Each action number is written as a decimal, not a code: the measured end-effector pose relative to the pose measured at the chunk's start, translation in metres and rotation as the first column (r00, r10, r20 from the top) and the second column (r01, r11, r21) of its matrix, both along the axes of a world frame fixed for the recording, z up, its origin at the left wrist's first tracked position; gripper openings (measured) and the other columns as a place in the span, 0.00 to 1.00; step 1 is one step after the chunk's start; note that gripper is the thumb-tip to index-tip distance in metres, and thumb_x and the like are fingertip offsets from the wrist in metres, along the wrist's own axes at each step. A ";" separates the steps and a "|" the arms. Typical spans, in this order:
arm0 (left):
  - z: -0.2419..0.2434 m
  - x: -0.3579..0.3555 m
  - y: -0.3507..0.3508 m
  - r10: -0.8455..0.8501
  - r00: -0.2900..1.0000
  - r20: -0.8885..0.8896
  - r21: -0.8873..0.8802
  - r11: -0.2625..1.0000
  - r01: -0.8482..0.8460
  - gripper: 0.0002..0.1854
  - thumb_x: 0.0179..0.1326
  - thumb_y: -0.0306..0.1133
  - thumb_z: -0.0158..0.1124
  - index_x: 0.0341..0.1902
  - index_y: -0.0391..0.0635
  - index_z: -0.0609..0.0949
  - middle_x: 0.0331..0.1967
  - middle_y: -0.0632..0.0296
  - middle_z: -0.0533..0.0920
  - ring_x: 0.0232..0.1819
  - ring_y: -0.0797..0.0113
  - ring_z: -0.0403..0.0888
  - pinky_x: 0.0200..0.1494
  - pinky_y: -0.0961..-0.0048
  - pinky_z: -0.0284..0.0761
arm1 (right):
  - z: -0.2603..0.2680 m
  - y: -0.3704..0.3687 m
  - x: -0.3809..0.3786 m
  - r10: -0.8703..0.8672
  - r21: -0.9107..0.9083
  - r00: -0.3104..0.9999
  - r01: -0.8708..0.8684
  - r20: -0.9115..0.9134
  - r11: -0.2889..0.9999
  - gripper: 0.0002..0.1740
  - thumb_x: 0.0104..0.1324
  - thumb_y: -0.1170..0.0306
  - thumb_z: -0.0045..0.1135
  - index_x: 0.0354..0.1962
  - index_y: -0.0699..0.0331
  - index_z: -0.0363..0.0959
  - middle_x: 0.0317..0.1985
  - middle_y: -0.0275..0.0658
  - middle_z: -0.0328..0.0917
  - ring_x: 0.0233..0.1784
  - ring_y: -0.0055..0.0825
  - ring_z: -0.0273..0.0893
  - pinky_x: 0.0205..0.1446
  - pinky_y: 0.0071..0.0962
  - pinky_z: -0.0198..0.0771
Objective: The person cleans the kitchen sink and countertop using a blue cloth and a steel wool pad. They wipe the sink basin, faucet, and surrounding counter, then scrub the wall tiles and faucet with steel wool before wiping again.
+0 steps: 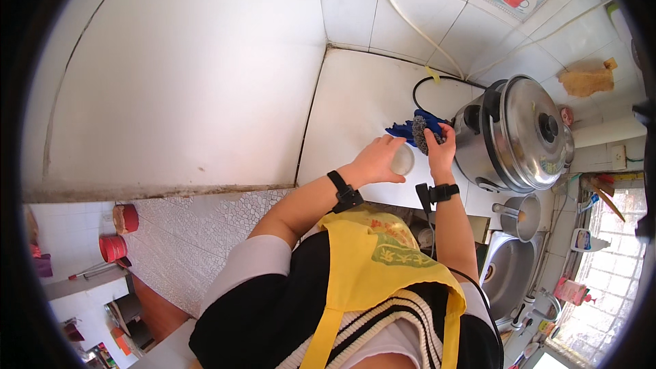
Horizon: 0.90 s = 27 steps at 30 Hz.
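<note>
My left hand [376, 160] curves around a small round translucent container [404, 160], thumb on the near side and fingers on the far side. It is over the white countertop [353, 87]. My right hand [442, 152] pinches a grey wiry scrubber [420, 136] just beyond the container. Behind the scrubber lies a crumpled blue cloth [402, 130], partly hidden by it. Close to the right of that hand stands a large steel electric cooker [474, 138], its domed metal lid [533, 133] on. Both wrists wear black straps.
A black cord [417, 91] loops behind the cloth to the cooker. Right of the cooker stand a metal saucepan [520, 220] and a steel sink [512, 271] with a faucet [548, 310]. A tall white panel [195, 72] borders the counter on the left.
</note>
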<state>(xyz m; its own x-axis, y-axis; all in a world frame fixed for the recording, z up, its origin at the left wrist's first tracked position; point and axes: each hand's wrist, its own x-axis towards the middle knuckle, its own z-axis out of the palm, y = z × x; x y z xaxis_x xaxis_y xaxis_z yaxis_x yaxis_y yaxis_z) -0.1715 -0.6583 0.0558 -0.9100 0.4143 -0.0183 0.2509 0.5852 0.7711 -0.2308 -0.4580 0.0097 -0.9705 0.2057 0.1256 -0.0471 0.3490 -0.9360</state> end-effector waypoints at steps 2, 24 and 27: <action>-0.007 0.000 0.006 -0.023 0.999 0.023 0.031 0.999 0.022 0.55 0.37 0.48 0.79 0.68 0.38 0.62 0.59 0.42 0.69 0.60 0.41 0.67 0.64 0.55 0.65 | -0.001 0.001 -0.007 -0.024 0.028 0.999 0.023 0.027 0.999 0.22 0.59 0.69 0.66 0.49 0.66 0.70 0.41 0.33 0.74 0.44 0.20 0.70 0.49 0.22 0.67; 0.076 0.096 -0.084 0.576 0.793 -0.197 0.304 0.805 -0.509 0.09 0.60 0.21 0.59 0.44 0.37 0.80 0.39 0.56 0.81 0.41 0.65 0.80 0.43 0.74 0.77 | 0.045 -0.120 -0.030 0.560 -0.307 0.822 -0.508 0.107 0.805 0.21 0.60 0.62 0.65 0.45 0.68 0.75 0.32 0.39 0.80 0.34 0.28 0.76 0.39 0.26 0.72; 0.115 0.132 -0.109 0.619 0.624 -0.477 0.263 0.778 -0.571 0.08 0.60 0.19 0.57 0.42 0.38 0.79 0.39 0.55 0.81 0.42 0.66 0.79 0.43 0.72 0.78 | 0.042 -0.166 -0.011 0.573 -0.727 0.819 -0.379 0.025 0.573 0.18 0.62 0.64 0.64 0.44 0.68 0.75 0.34 0.33 0.78 0.34 0.16 0.71 0.38 0.21 0.70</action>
